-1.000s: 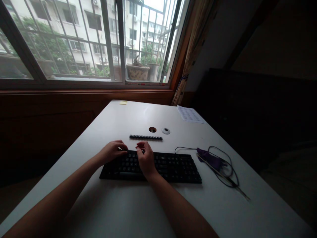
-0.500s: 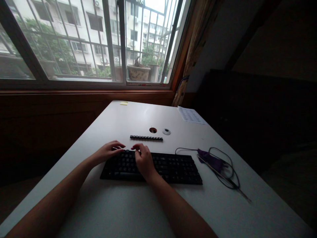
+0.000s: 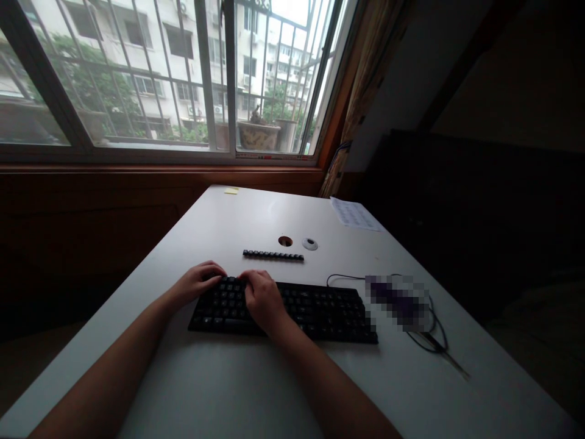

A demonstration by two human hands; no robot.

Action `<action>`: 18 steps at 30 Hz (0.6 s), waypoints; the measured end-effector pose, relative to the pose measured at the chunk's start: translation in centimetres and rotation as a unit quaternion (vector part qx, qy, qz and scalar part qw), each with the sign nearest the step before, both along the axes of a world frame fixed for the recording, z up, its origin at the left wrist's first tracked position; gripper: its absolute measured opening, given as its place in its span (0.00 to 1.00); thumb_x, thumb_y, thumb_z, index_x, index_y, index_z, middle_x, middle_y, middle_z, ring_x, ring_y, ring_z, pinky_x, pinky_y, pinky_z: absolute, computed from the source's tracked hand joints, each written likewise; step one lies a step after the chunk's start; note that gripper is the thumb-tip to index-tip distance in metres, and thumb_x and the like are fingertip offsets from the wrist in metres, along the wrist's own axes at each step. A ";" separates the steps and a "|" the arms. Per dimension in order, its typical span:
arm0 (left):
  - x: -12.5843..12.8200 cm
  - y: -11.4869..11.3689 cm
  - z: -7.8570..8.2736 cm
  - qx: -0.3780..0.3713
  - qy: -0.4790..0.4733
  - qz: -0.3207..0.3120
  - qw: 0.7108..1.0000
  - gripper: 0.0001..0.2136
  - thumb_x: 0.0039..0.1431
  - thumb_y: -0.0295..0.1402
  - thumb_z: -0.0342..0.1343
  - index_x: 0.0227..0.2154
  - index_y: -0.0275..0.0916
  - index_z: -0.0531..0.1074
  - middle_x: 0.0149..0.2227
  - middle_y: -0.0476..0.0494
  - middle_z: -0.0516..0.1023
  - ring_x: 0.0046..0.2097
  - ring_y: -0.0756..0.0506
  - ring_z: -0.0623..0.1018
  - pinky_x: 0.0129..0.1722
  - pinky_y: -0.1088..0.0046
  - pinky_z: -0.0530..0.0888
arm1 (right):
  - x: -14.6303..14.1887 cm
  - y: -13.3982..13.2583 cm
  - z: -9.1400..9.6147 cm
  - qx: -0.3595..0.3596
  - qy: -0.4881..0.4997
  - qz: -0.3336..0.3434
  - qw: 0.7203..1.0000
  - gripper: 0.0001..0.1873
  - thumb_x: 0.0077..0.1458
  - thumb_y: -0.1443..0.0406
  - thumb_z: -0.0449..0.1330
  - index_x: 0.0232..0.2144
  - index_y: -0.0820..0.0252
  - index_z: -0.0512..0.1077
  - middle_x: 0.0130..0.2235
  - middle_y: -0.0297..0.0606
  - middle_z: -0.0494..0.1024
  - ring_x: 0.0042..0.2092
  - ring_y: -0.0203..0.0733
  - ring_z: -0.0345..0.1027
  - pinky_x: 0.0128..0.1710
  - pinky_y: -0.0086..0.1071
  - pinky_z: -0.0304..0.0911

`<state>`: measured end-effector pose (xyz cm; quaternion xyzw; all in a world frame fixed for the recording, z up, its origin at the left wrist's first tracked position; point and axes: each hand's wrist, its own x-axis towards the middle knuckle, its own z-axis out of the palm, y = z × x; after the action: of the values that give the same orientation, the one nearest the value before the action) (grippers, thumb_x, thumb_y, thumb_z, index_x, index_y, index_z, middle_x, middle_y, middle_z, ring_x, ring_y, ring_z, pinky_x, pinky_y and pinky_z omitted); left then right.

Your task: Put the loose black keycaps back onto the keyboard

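Note:
A black keyboard (image 3: 320,308) lies across the white table (image 3: 256,390). My left hand (image 3: 196,281) sits at its far left corner, fingers curled over the back edge. My right hand (image 3: 261,299) rests on the keys left of the middle. Its fingers are bent down onto the top rows and the tips are hidden behind the knuckles. Just beyond the keyboard, a short row of loose dark keycaps (image 3: 273,255) lies in a line on the table, apart from both hands.
Behind the keycaps are a round hole (image 3: 285,241) in the table and its white cap (image 3: 309,244). A dark cable and a blurred purple item (image 3: 397,299) lie right of the keyboard. A printed sheet (image 3: 355,213) and a yellow note (image 3: 231,191) lie near the window.
Both hands have drawn back and lowered from the keyboard's back edge onto it. The right hand's raised pinching fingers now lie bent on the keys. The view shifted slightly.

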<state>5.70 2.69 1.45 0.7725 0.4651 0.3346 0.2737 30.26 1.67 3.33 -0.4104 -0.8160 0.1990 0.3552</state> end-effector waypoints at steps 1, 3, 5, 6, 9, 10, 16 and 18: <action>-0.1 0.0 -0.1 0.002 0.002 -0.001 1.000 0.12 0.65 0.41 0.53 0.41 0.41 0.78 0.43 0.42 0.77 0.46 0.41 0.77 0.48 0.65 0.73 | -0.1 -0.1 0.0 0.009 -0.008 0.001 1.000 0.16 0.58 0.75 0.53 0.42 0.54 0.74 0.42 0.37 0.79 0.49 0.43 0.68 0.52 0.37 0.61; -0.2 0.1 -0.2 0.003 0.007 -0.004 1.000 0.13 0.65 0.41 0.52 0.41 0.41 0.78 0.43 0.42 0.77 0.46 0.41 0.77 0.48 0.64 0.73 | -0.2 -0.3 -0.1 0.027 -0.031 0.003 0.999 0.15 0.58 0.75 0.53 0.43 0.55 0.73 0.44 0.38 0.79 0.52 0.43 0.67 0.53 0.38 0.61; -0.3 0.2 -0.3 0.004 0.009 -0.007 1.000 0.13 0.66 0.41 0.52 0.42 0.41 0.78 0.43 0.42 0.77 0.46 0.41 0.77 0.48 0.65 0.73 | -0.3 -0.5 -0.3 0.047 -0.063 0.009 0.997 0.16 0.58 0.75 0.54 0.45 0.56 0.72 0.45 0.39 0.79 0.56 0.45 0.65 0.55 0.40 0.59; -0.3 0.2 -0.3 0.004 0.009 -0.010 1.000 0.13 0.66 0.41 0.52 0.42 0.41 0.78 0.43 0.42 0.77 0.46 0.41 0.76 0.49 0.65 0.73 | -0.4 -0.7 -0.4 0.058 -0.079 0.014 0.995 0.16 0.58 0.74 0.54 0.45 0.56 0.72 0.46 0.40 0.79 0.58 0.46 0.64 0.56 0.41 0.58; -0.4 0.2 -0.2 0.006 0.004 -0.022 1.000 0.13 0.66 0.41 0.52 0.43 0.41 0.78 0.44 0.42 0.77 0.47 0.41 0.76 0.49 0.65 0.72 | -0.3 -1.1 -0.5 0.084 -0.110 0.025 0.990 0.15 0.61 0.72 0.53 0.48 0.57 0.70 0.47 0.42 0.78 0.63 0.48 0.59 0.58 0.44 0.56; -0.5 0.2 -0.1 0.007 0.001 -0.025 1.000 0.13 0.67 0.40 0.52 0.43 0.41 0.78 0.44 0.41 0.77 0.47 0.41 0.76 0.49 0.65 0.72 | -0.3 -1.3 -0.5 0.092 -0.112 0.025 0.989 0.15 0.62 0.70 0.53 0.49 0.56 0.70 0.49 0.42 0.78 0.63 0.48 0.57 0.59 0.45 0.55; -0.6 0.2 -0.2 0.004 -0.013 -0.029 0.999 0.12 0.67 0.40 0.52 0.42 0.41 0.77 0.44 0.42 0.77 0.47 0.42 0.76 0.49 0.66 0.72 | -0.2 -1.5 -0.3 0.112 -0.097 0.018 0.989 0.15 0.64 0.66 0.53 0.52 0.55 0.68 0.51 0.42 0.77 0.63 0.47 0.58 0.60 0.46 0.53; -0.6 0.3 -0.3 0.005 -0.014 -0.032 0.999 0.12 0.67 0.40 0.52 0.42 0.41 0.77 0.44 0.42 0.77 0.47 0.42 0.76 0.49 0.66 0.72 | -0.2 -1.5 -0.3 0.110 -0.092 0.014 0.990 0.14 0.64 0.67 0.53 0.51 0.55 0.69 0.49 0.41 0.78 0.62 0.47 0.59 0.61 0.47 0.53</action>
<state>5.08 2.98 1.14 0.7834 0.4350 0.3390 0.2866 30.07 0.17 3.06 -0.3737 -0.8679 0.0746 0.3186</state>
